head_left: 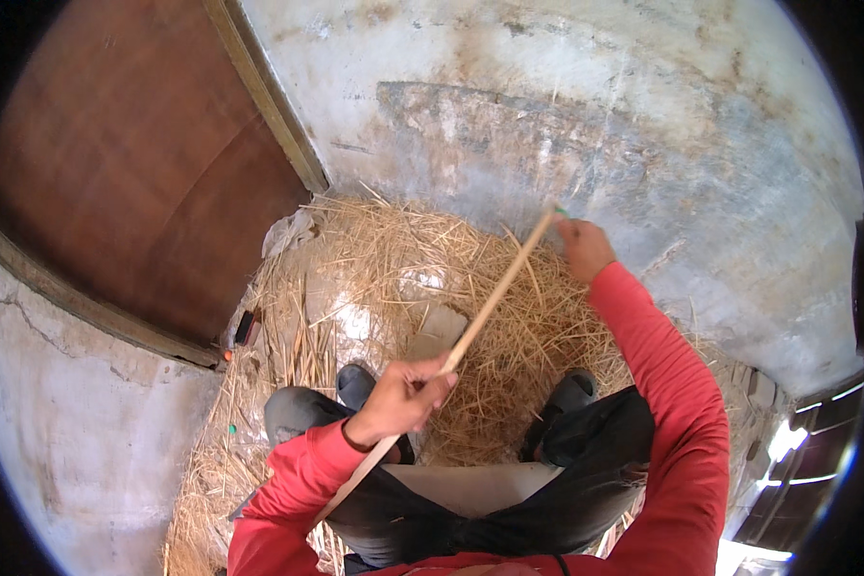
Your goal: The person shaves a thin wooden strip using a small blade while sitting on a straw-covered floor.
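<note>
A long, pale wooden strip (494, 300) slants across my lap, from beneath my left forearm up to the far right. My left hand (406, 396) is closed round it at about its middle, above my left knee. At its far end is my right hand (584, 248), arm stretched out and fingers curled shut. A bit of green (560, 209) shows by those fingers and the strip's tip; it is too small and blurred to tell what it is, so what this hand grips is unclear.
Straw-like shavings (538, 326) cover the floor, around a flat stone block (439, 331). A brown door panel (154, 163) stands at left, a stained wall (586, 125) ahead. Near the door lie a small dark object (248, 328) and a crumpled whitish bag (288, 232).
</note>
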Demonstrator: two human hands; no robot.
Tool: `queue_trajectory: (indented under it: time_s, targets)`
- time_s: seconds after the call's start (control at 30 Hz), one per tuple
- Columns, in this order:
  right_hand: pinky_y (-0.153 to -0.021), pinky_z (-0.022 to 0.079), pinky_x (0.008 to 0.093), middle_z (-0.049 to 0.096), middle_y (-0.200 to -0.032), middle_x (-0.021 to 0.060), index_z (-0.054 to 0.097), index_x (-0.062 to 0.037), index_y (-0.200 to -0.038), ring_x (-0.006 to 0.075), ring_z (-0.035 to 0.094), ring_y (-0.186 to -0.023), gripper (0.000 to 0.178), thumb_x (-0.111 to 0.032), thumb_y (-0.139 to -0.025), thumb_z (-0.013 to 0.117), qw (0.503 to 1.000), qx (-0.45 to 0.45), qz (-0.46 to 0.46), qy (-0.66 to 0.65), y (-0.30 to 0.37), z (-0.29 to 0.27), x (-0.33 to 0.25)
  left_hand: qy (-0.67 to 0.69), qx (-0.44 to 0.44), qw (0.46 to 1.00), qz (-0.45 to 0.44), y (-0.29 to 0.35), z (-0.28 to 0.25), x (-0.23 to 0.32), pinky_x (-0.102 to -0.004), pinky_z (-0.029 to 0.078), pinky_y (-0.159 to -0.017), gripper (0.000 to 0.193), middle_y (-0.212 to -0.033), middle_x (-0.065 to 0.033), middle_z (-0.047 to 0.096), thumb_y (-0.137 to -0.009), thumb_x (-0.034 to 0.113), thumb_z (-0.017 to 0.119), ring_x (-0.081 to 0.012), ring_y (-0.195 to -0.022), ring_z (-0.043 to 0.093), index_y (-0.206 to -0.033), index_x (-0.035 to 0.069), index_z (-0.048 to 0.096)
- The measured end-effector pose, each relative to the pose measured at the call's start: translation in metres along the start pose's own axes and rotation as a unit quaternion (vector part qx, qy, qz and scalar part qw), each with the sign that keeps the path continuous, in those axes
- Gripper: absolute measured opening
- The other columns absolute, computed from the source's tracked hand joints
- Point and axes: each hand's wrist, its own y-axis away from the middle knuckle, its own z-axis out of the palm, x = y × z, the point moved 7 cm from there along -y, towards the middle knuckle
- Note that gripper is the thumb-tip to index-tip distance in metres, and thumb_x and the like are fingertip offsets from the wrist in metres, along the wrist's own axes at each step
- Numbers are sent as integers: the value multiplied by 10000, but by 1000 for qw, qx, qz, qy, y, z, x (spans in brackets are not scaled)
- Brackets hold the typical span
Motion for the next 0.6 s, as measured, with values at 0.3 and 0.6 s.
queue_trajectory:
  time_s: [0.3,0.6]
  targets:
    - [-669,479,472,648,-773,254,601,32,-1050,419,648,-729,509,-467,-1025,505,988,121,-97,26,18,-39,17,64,36,996,45,-6,-13,11,-195,351,-407,395,-661,44,509,-1050,195,570,-14,-437,428,-1428,78,563]
    - [-569,471,492,613,-683,217,593,-46,-989,434,616,-616,341,-385,-1011,577,941,-111,-319,31,124,39,-129,178,39,982,42,-23,-12,21,-220,269,-411,381,-595,70,424,-1075,158,505,-20,-428,344,-1442,59,528]
